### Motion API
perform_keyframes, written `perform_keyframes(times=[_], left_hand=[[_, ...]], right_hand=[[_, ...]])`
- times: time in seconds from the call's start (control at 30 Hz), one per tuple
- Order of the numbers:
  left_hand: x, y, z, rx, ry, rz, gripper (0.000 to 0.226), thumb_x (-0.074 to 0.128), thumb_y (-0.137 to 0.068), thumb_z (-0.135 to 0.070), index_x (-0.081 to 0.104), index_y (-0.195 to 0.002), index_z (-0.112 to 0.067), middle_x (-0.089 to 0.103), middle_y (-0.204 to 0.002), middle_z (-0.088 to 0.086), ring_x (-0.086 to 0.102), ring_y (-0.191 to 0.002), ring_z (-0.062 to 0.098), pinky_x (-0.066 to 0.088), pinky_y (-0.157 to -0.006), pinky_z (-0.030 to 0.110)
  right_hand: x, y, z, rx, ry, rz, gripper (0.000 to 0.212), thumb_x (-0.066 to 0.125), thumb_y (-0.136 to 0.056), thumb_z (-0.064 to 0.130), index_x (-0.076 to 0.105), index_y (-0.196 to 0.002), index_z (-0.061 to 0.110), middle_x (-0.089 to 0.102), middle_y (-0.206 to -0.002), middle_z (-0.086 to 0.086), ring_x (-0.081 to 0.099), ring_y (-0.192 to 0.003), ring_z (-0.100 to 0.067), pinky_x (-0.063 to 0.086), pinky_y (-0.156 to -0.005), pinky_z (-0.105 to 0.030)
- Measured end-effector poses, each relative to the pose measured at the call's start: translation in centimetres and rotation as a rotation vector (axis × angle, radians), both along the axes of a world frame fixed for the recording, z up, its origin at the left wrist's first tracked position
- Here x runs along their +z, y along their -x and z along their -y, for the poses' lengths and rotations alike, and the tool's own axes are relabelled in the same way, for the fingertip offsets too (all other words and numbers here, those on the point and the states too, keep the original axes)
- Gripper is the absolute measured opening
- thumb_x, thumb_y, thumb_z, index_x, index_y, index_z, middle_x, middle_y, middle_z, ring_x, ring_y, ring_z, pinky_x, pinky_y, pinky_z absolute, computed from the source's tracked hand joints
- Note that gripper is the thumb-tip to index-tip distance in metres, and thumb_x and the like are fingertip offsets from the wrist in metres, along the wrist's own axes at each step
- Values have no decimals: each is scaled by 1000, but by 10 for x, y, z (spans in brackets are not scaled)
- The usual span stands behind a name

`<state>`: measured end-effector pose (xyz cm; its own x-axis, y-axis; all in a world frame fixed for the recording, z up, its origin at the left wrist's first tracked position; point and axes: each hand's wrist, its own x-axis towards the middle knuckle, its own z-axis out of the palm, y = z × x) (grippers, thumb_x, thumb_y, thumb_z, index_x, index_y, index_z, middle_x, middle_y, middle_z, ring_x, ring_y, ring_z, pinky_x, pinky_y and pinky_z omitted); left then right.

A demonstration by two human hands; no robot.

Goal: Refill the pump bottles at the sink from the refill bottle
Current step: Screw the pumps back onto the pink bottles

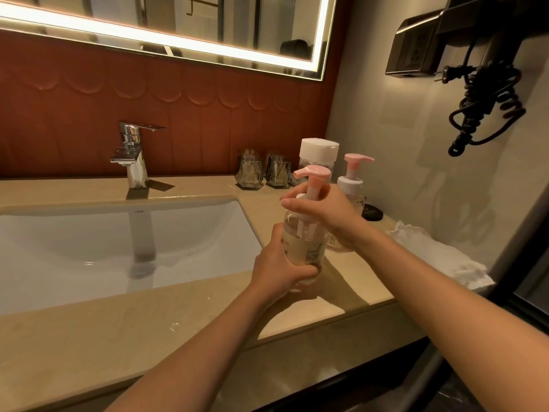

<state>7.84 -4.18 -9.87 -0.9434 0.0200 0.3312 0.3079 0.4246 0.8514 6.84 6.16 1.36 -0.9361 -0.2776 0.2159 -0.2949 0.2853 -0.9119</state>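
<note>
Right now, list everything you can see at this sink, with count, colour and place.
counter: 1, beige, along the wall
sink: 1, white, set in counter, left
faucet: 1, chrome, behind sink
mirror: 1, lit edge, wall above
held pump bottle: 1, clear, pink pump, right of sink
second pump bottle: 1, clear, pink pump, behind it to the right
refill bottle: 1, white cap, behind both
glass tumblers: 2, smoky, counter's back
hair dryer: 1, black, coiled cord, right wall
cloth: 1, white, crumpled, counter's right end
left hand: 1, grips held pump bottle's lower body
right hand: 1, grips its pump collar
</note>
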Motion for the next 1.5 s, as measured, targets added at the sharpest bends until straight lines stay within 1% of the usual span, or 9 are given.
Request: perform_keyframes(times=[0.2,0.43,0.53,0.67,0.87,1.03,1.17,1.33,1.5], left_hand=[[4,0,-7,61,27,-11,77,80,-66,-42,30,-124,-30,50,-103,-14,54,-94,10,47,-77,21],[1,-2,-1,18,8,-5,79,81,-60,-38,30,-121,-37,57,-110,-11,59,-98,14,54,-82,34],[1,-3,-1,5,8,-6,80,81,-63,-35,31,-125,-34,56,-116,-9,57,-102,14,53,-84,31],[2,-2,-2,-14,-18,-1,78,80,-66,-32,30,-126,-33,56,-118,-7,57,-105,16,54,-86,34],[2,-1,-5,31,-1,-1,84,84,-61,-38,30,-125,-31,54,-108,-12,57,-98,12,53,-80,27],[1,-1,-2,1,-17,7,83,82,-62,-33,28,-126,-37,58,-113,-9,59,-101,16,54,-84,35],[-1,0,-2,-9,-6,4,76,80,-65,-33,29,-122,-38,55,-114,-11,57,-103,14,53,-84,31],[-1,3,-5,14,-9,12,83,82,-64,-34,27,-126,-36,55,-119,-9,57,-104,13,52,-86,30],[0,4,-7,47,-11,16,82,81,-66,-38,28,-128,-35,57,-118,-8,58,-103,14,50,-81,25]], right_hand=[[-29,-4,27,-498,-22,-219,24,71,-78,43,52,-83,28,61,-94,6,58,-99,-19,43,-95,-45],[-3,8,-3,-91,57,-93,88,75,-67,39,28,-140,27,41,-142,-3,43,-126,-22,39,-104,-47],[-2,10,-13,122,-99,34,65,75,-64,42,51,-123,27,57,-128,0,54,-117,-19,39,-105,-48],[-6,10,-5,19,-20,44,35,77,-68,32,57,-96,24,65,-103,4,58,-99,-15,42,-93,-39],[-31,-1,20,-434,-40,-169,62,72,-71,51,50,-122,22,58,-122,3,53,-114,-20,40,-100,-48],[-15,3,4,-180,19,-110,87,75,-64,47,34,-137,24,47,-135,4,44,-123,-17,36,-99,-38],[-13,4,-7,-18,-15,14,45,76,-71,27,56,-110,23,63,-112,4,58,-108,-16,41,-102,-44],[-24,-6,12,-328,31,-83,67,74,-74,36,44,-132,19,54,-128,3,50,-118,-19,37,-89,-32],[-32,-15,19,-387,-62,-177,56,66,-83,39,41,-130,19,52,-133,2,49,-122,-20,40,-101,-42]])
